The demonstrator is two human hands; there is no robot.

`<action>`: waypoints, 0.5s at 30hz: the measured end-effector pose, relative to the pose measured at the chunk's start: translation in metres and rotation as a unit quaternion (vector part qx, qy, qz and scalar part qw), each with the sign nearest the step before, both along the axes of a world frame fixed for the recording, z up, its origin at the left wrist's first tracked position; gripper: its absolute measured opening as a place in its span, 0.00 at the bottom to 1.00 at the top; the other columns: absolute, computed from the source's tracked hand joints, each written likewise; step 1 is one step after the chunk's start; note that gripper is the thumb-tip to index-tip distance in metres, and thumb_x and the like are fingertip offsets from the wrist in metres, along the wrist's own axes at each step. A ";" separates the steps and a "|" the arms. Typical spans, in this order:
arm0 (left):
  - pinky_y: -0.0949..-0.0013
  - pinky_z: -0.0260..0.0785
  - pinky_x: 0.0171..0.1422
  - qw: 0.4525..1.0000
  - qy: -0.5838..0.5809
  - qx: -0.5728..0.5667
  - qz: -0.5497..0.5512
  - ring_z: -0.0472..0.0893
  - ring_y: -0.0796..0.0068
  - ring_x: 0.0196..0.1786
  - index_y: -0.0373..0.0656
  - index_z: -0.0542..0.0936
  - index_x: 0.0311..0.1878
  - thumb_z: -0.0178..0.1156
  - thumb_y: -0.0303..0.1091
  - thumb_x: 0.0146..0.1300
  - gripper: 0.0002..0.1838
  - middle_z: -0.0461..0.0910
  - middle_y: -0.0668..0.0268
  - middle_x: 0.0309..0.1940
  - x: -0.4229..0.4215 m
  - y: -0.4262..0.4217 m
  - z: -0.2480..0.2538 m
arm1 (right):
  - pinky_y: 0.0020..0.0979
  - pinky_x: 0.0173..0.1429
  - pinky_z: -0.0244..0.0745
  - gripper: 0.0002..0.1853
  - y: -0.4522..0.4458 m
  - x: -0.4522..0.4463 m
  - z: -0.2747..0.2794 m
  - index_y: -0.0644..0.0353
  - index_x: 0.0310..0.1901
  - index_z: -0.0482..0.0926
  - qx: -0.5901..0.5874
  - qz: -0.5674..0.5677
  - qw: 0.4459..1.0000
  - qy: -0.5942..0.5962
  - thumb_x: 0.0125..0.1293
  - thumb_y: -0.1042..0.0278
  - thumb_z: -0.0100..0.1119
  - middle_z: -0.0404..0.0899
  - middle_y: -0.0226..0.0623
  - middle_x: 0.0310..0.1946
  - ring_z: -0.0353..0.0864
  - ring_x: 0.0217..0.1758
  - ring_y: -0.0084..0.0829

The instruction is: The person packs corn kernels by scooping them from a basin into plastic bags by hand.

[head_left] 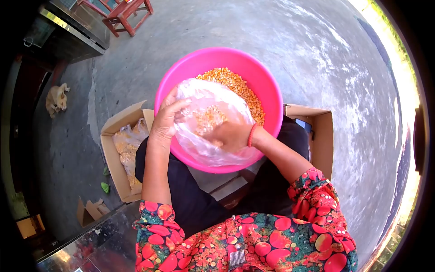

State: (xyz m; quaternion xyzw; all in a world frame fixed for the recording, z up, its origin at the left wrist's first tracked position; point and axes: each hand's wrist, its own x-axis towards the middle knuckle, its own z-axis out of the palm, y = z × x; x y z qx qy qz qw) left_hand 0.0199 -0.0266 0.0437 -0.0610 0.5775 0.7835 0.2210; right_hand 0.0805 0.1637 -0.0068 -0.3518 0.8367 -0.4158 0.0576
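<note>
A clear plastic bag (195, 143) with corn kernels (210, 119) inside lies over a pink basin (172, 81). My left hand (166, 115) is closed on the bag's rim at the left, thumb on top. Inside the bag's mouth, my right hand (233, 136) is beside the kernels, fingers curled and slightly blurred. What those fingers hold, if anything, is hidden. Loose corn kernels (233, 81) cover the far and right part of the basin's bottom. The basin rests between my knees.
An open cardboard box (113, 158) at the left holds bags of corn (129, 149). Another box (322, 136) on the right contains a phone-like dark object (303, 124). A dog (56, 99) lies far left; a red wooden stool (127, 16) stands beyond.
</note>
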 end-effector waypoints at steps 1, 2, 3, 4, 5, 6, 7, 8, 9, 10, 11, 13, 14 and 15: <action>0.89 0.63 0.23 0.999 0.034 0.039 -0.014 0.74 0.92 0.28 0.47 0.67 0.63 0.57 0.29 0.59 0.27 0.77 0.76 0.36 -0.006 -0.009 -0.004 | 0.39 0.57 0.66 0.18 -0.006 0.005 0.014 0.60 0.44 0.79 0.069 0.111 0.979 -0.156 0.61 0.55 0.54 0.80 0.49 0.38 0.78 0.47 0.43; 0.90 0.62 0.23 0.994 0.067 0.078 -0.026 0.73 0.93 0.27 0.49 0.65 0.65 0.55 0.26 0.60 0.28 0.77 0.76 0.36 -0.008 -0.015 -0.009 | 0.37 0.56 0.67 0.18 -0.009 0.007 0.024 0.61 0.43 0.80 0.135 0.219 0.917 -0.306 0.63 0.55 0.52 0.81 0.48 0.36 0.78 0.46 0.39; 0.91 0.63 0.23 0.996 0.059 0.065 0.011 0.71 0.95 0.26 0.50 0.69 0.62 0.52 0.24 0.63 0.24 0.77 0.76 0.35 -0.007 -0.013 -0.002 | 0.37 0.56 0.67 0.18 -0.008 0.005 0.027 0.61 0.43 0.80 0.135 0.220 0.916 -0.307 0.63 0.55 0.52 0.81 0.48 0.36 0.78 0.46 0.39; 0.91 0.63 0.23 0.996 0.058 0.065 0.012 0.71 0.95 0.26 0.50 0.69 0.62 0.52 0.24 0.63 0.24 0.77 0.76 0.35 -0.007 -0.012 -0.002 | 0.34 0.52 0.68 0.17 -0.005 0.001 0.029 0.62 0.41 0.80 0.080 0.238 0.900 -0.357 0.64 0.56 0.51 0.80 0.45 0.34 0.78 0.43 0.33; 0.90 0.64 0.23 0.997 0.048 0.039 0.050 0.71 0.95 0.26 0.49 0.71 0.60 0.52 0.25 0.64 0.21 0.77 0.76 0.35 -0.008 -0.009 -0.001 | 0.31 0.49 0.69 0.16 -0.001 -0.003 0.031 0.62 0.40 0.80 0.023 0.253 0.878 -0.405 0.65 0.57 0.50 0.80 0.43 0.32 0.77 0.41 0.28; 0.90 0.65 0.23 0.995 0.039 0.014 0.088 0.71 0.95 0.26 0.49 0.73 0.58 0.51 0.27 0.66 0.18 0.77 0.76 0.34 -0.009 -0.007 -0.001 | 0.31 0.49 0.69 0.16 0.003 -0.007 0.032 0.62 0.40 0.80 0.022 0.253 0.878 -0.406 0.65 0.57 0.50 0.80 0.43 0.32 0.77 0.41 0.28; 0.90 0.65 0.23 0.995 0.038 0.014 0.086 0.71 0.95 0.26 0.49 0.73 0.58 0.51 0.27 0.66 0.18 0.77 0.76 0.34 -0.011 -0.010 -0.005 | 0.28 0.47 0.69 0.15 0.008 -0.010 0.033 0.62 0.40 0.80 -0.029 0.239 0.875 -0.421 0.66 0.59 0.50 0.79 0.39 0.31 0.74 0.39 0.24; 0.88 0.68 0.26 0.997 0.059 0.014 0.048 0.74 0.93 0.29 0.48 0.74 0.57 0.50 0.28 0.67 0.16 0.78 0.74 0.36 -0.013 -0.016 -0.012 | 0.26 0.44 0.69 0.14 0.011 -0.012 0.036 0.63 0.40 0.80 -0.079 0.225 0.869 -0.434 0.67 0.62 0.49 0.78 0.36 0.30 0.72 0.37 0.20; 0.86 0.72 0.30 0.997 0.079 0.013 0.010 0.76 0.91 0.32 0.47 0.76 0.55 0.49 0.29 0.68 0.14 0.78 0.73 0.38 -0.014 -0.017 -0.010 | 0.27 0.43 0.71 0.11 0.010 -0.010 0.041 0.64 0.39 0.79 -0.163 0.157 0.895 -0.384 0.65 0.65 0.51 0.78 0.38 0.32 0.76 0.37 0.25; 0.86 0.72 0.30 0.997 0.078 0.012 0.010 0.76 0.91 0.32 0.47 0.76 0.55 0.49 0.29 0.68 0.14 0.78 0.73 0.38 -0.013 -0.013 -0.011 | 0.27 0.43 0.71 0.11 0.006 -0.012 0.039 0.64 0.39 0.79 -0.163 0.157 0.895 -0.385 0.65 0.65 0.51 0.78 0.38 0.32 0.76 0.37 0.25; 0.83 0.73 0.34 0.999 0.052 0.009 0.010 0.77 0.88 0.36 0.46 0.75 0.55 0.48 0.30 0.68 0.14 0.79 0.72 0.40 -0.010 -0.006 -0.012 | 0.30 0.44 0.72 0.11 0.000 -0.016 0.034 0.64 0.40 0.78 -0.153 0.089 0.951 -0.253 0.64 0.66 0.52 0.78 0.40 0.33 0.78 0.38 0.31; 0.76 0.75 0.45 0.998 0.028 0.036 -0.037 0.79 0.80 0.43 0.43 0.74 0.56 0.48 0.29 0.68 0.15 0.79 0.67 0.45 -0.011 0.001 -0.015 | 0.39 0.48 0.73 0.12 -0.010 -0.020 0.022 0.65 0.42 0.76 -0.097 -0.002 0.995 -0.026 0.60 0.68 0.53 0.76 0.45 0.36 0.78 0.42 0.46; 0.76 0.75 0.45 0.998 0.029 0.037 -0.040 0.79 0.80 0.43 0.43 0.74 0.56 0.48 0.29 0.68 0.15 0.79 0.67 0.45 -0.010 0.003 -0.018 | 0.39 0.48 0.73 0.12 -0.016 -0.019 0.011 0.65 0.42 0.76 -0.096 -0.004 0.995 -0.025 0.60 0.68 0.53 0.76 0.45 0.36 0.78 0.42 0.46; 0.75 0.75 0.46 0.997 0.032 0.036 -0.059 0.79 0.80 0.43 0.42 0.74 0.56 0.47 0.28 0.68 0.15 0.78 0.66 0.46 -0.008 0.007 -0.014 | 0.40 0.48 0.72 0.12 -0.022 -0.017 -0.003 0.65 0.42 0.75 -0.050 -0.048 0.998 0.000 0.60 0.68 0.53 0.76 0.46 0.35 0.77 0.43 0.47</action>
